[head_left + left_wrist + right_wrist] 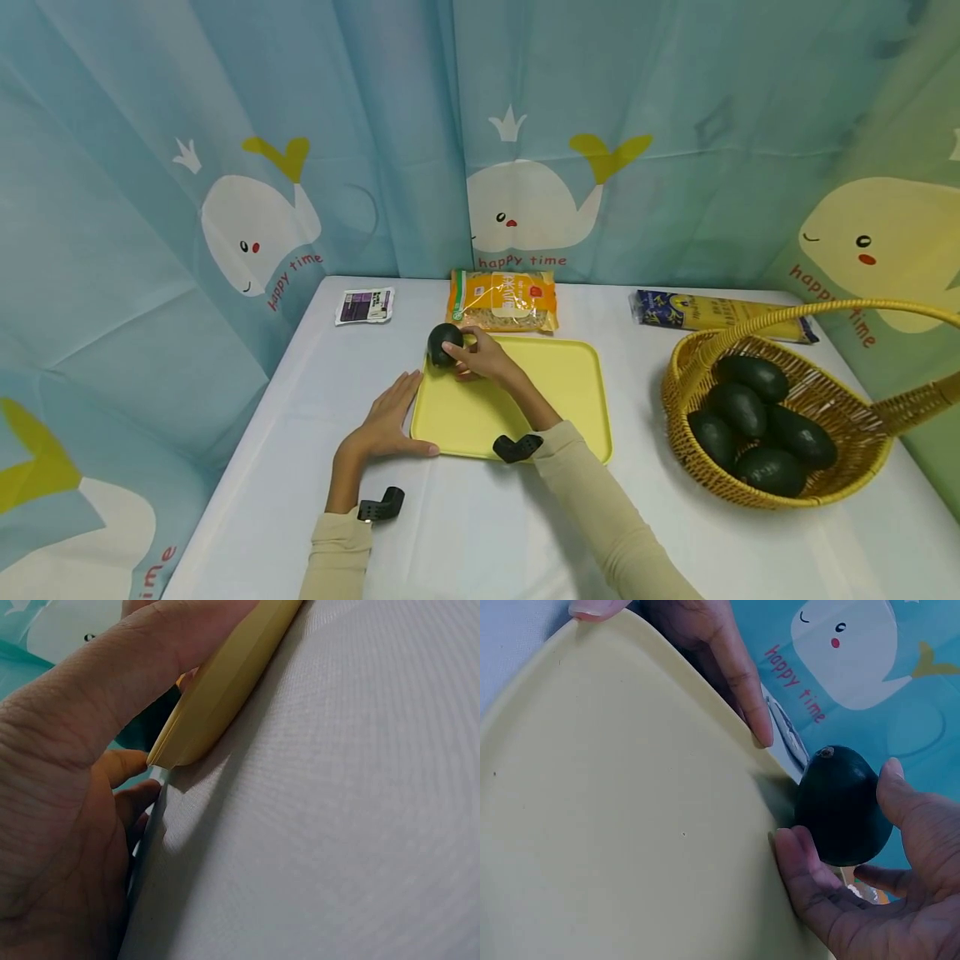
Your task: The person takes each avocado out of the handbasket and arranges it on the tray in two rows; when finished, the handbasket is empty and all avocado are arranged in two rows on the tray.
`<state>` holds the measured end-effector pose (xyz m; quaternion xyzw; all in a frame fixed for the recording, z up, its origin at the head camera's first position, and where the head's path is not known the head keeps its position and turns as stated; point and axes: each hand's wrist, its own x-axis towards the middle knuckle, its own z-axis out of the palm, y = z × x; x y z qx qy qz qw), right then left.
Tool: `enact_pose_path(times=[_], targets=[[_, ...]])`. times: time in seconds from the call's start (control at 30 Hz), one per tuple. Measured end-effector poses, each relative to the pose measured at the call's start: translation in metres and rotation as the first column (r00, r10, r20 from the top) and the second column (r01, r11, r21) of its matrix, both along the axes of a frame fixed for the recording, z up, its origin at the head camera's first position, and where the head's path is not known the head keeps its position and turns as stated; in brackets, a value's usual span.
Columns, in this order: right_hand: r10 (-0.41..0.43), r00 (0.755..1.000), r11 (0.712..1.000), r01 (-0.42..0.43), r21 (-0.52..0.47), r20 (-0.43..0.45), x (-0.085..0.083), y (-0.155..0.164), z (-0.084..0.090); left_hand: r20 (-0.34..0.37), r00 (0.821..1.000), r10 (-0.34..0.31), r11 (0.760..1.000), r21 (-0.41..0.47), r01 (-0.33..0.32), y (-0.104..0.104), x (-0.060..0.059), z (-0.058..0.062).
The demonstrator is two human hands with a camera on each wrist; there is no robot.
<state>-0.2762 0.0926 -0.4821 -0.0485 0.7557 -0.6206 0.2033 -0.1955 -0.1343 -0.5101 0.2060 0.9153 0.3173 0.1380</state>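
My right hand point(483, 354) grips a dark green avocado point(446, 345) over the far left corner of a yellow tray point(525, 392). In the right wrist view the thumb is on one side of the avocado point(844, 806) and the fingers on the other, its stem end pointing away from the palm. My left hand point(386, 421) rests at the tray's near left corner. Its straight fingers lie along the left side and its thumb at the front edge, and the left wrist view shows the thumb against the tray's rim point(225, 690).
A wicker basket point(678, 450) with a tall handle holds several avocados point(772, 471) at the right. Behind the tray lies an orange bag of grain point(504, 302). A small purple-and-white packet point(365, 306) is at the back left, a long yellow-and-blue package point(720, 315) at the back right.
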Motion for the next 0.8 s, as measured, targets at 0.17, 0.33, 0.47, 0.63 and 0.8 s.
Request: enact_pose_path(times=[0.17, 0.33, 0.47, 0.63, 0.8], targets=[[-0.001, 1.0, 1.0, 0.001, 0.001, 0.0, 0.001, 0.002, 0.0, -0.005, 1.0, 0.002, 1.0, 0.002, -0.002, 0.0, 0.0, 0.0], [0.002, 1.0, 1.0, -0.002, 0.001, 0.014, 0.002, 0.004, 0.001, -0.004, 1.0, -0.002, 1.0, 0.009, 0.002, 0.0, 0.0, -0.002], [-0.003, 1.0, 1.0, 0.003, -0.01, 0.022, 0.003, 0.007, 0.001, -0.009, 1.0, -0.009, 1.0, 0.01, 0.009, 0.0, 0.0, -0.003], [-0.015, 1.0, 1.0, 0.015, -0.027, 0.018, 0.003, 0.014, 0.004, -0.004, 1.0, -0.01, 1.0, 0.02, 0.01, 0.001, 0.0, 0.001], [-0.018, 0.999, 1.0, 0.017, -0.014, -0.052, 0.007, 0.025, 0.012, -0.013, 1.0, -0.004, 1.0, 0.027, 0.004, -0.001, 0.001, 0.001]])
